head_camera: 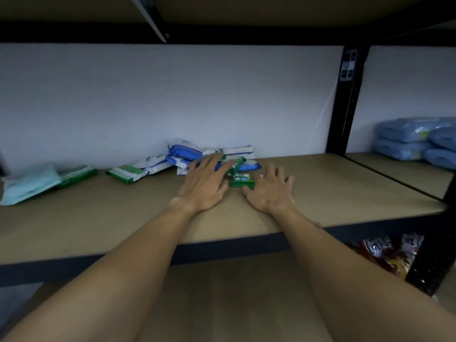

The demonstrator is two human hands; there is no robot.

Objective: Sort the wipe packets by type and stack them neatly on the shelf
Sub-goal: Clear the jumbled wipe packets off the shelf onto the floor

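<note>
A jumbled pile of blue-and-white wipe packets (185, 152) and green ones lies against the back wall of the wooden shelf (98, 218). My left hand (204, 183) is spread flat over the front of the pile, fingers apart, holding nothing. Just right of it lies a green packet (241, 181), with my right hand (270, 191) open beside it, thumb close to its edge. Further left on the shelf sit another green packet (127, 173), a dark green packet (76, 174) and a pale teal packet (29, 184).
A black upright post (345, 99) bounds the shelf on the right. Beyond it, blue bulk packs (414, 138) are stacked on the neighbouring shelf. Snack bags (389, 253) sit on the lower level at right. A lower wooden shelf (234, 292) lies under my forearms.
</note>
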